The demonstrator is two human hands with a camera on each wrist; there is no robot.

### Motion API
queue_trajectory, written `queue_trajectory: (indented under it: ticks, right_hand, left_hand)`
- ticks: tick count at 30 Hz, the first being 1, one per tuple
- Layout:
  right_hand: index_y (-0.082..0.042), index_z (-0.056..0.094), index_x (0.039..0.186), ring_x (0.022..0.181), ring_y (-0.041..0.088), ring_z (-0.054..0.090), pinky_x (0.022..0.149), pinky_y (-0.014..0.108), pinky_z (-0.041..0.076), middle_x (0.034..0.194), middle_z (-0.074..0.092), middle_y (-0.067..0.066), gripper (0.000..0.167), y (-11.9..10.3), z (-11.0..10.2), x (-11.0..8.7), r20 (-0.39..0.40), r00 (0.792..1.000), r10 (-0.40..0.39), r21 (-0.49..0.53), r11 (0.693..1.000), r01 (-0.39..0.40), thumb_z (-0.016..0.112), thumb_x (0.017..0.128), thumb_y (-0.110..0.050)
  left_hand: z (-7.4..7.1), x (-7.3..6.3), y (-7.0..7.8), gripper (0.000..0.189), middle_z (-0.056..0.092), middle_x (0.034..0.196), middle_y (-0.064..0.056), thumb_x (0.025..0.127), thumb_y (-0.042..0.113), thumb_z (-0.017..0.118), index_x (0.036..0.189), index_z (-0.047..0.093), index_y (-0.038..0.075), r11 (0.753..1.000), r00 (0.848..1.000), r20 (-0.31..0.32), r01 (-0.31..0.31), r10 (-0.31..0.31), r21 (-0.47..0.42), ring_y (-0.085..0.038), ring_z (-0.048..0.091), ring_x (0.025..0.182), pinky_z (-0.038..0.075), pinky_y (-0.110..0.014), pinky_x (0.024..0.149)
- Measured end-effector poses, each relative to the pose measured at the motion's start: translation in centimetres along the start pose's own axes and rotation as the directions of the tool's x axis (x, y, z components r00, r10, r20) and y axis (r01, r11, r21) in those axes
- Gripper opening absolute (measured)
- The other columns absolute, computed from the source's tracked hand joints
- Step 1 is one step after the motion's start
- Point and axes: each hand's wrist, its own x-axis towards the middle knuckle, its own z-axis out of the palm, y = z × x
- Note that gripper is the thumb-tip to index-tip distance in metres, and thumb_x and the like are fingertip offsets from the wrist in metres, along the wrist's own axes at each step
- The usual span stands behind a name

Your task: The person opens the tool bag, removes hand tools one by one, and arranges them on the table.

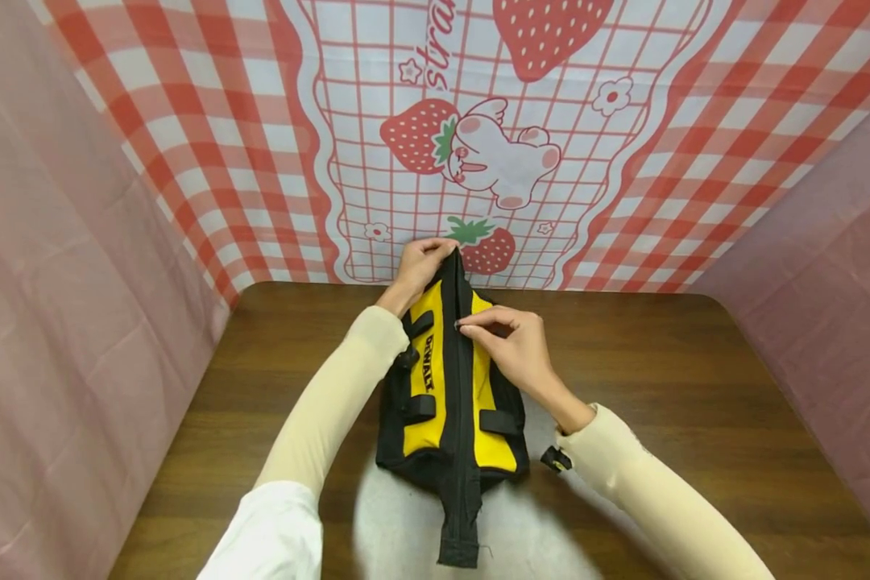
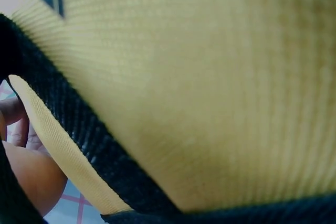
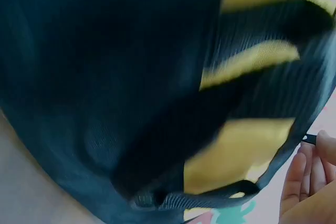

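A black and yellow tool bag (image 1: 424,423) with DEWALT lettering stands on the table, its long zipper (image 1: 464,403) running along the top. At the bag's far end, my left hand (image 1: 416,270) pinches the black tip of the zipper band. The fingertips of my right hand (image 1: 518,346) pinch the small zipper pull (image 1: 458,325), partway along the top towards the far end. In the right wrist view, the dark pull tab (image 3: 311,139) shows between thumb and fingers. The bag's yellow side fills most of the left wrist view, hiding much of the left hand (image 2: 37,177).
Black strap loops (image 1: 499,421) stick out from the bag's sides. A loose black zipper end (image 1: 459,552) hangs towards me. The brown wooden table (image 1: 261,419) meets a strawberry-print cloth (image 1: 261,201) behind, with pink curtains (image 1: 65,322) at both sides.
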Motion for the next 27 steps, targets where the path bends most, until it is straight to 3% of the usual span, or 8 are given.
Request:
queue_trajectory:
  ticks: [5, 11, 17, 22, 27]
  right_hand:
    - [-0.006, 0.089, 0.103, 0.084, 0.014, 0.074, 0.068, 0.02, 0.06, 0.097, 0.083, 0.006, 0.017, -1.8, -0.2, -3.2, 0.042, 0.998, -0.04, 0.023, 0.999, 0.039, 0.083, 0.094, 0.007]
    - [-0.012, 0.089, 0.099, 0.083, 0.014, 0.076, 0.072, 0.023, 0.066, 0.094, 0.083, 0.001, 0.025, -4.3, -0.4, -6.9, 0.102, 0.987, -0.121, 0.019, 0.993, 0.119, 0.088, 0.087, 0.01]
    - [-0.014, 0.087, 0.102, 0.084, 0.012, 0.074, 0.071, 0.023, 0.065, 0.097, 0.081, 0.0, 0.03, -6.7, -0.6, -11.0, 0.194, 0.965, -0.177, 0.127, 0.98, 0.154, 0.087, 0.086, 0.012]
    - [-0.008, 0.085, 0.105, 0.087, 0.014, 0.076, 0.076, 0.022, 0.067, 0.098, 0.082, 0.006, 0.022, -8.1, -0.2, -13.6, 0.224, 0.92, -0.321, 0.2, 0.939, 0.279, 0.087, 0.089, 0.008]
    - [-0.002, 0.083, 0.101, 0.085, 0.012, 0.076, 0.078, 0.014, 0.064, 0.094, 0.08, 0.009, 0.007, -9.2, 0.5, -14.6, 0.227, 0.841, -0.492, 0.232, 0.866, 0.444, 0.085, 0.095, 0.001]
  left_hand:
    - [0.1, 0.0, 0.0, 0.029, 0.077, 0.13, -0.022, 0.112, 0.015, 0.068, 0.128, 0.079, -0.005, 1.0, 1.0, 0.002, -0.001, 0.001, 0.014, -0.006, 0.07, 0.089, 0.062, -0.019, 0.079]
    - [0.0, -0.1, 0.1, 0.029, 0.076, 0.133, -0.023, 0.112, 0.015, 0.066, 0.13, 0.078, -0.005, 1.0, 1.0, 0.009, -0.005, 0.005, 0.009, -0.01, 0.073, 0.096, 0.067, -0.027, 0.091]
    - [0.0, -0.1, 0.0, 0.03, 0.076, 0.132, -0.022, 0.112, 0.017, 0.067, 0.131, 0.078, -0.004, 1.0, 1.0, 0.012, 0.002, -0.002, 0.028, -0.012, 0.073, 0.097, 0.067, -0.03, 0.093]
    - [0.1, 0.1, 0.1, 0.03, 0.077, 0.131, -0.021, 0.112, 0.018, 0.067, 0.13, 0.079, -0.003, 1.0, 1.0, 0.002, 0.014, -0.014, 0.023, -0.01, 0.072, 0.093, 0.067, -0.028, 0.09]
    - [0.1, 0.2, 0.2, 0.029, 0.079, 0.126, -0.019, 0.112, 0.02, 0.069, 0.127, 0.08, -0.002, 0.999, 0.999, -0.016, 0.033, -0.032, 0.027, -0.011, 0.072, 0.09, 0.066, -0.026, 0.085]
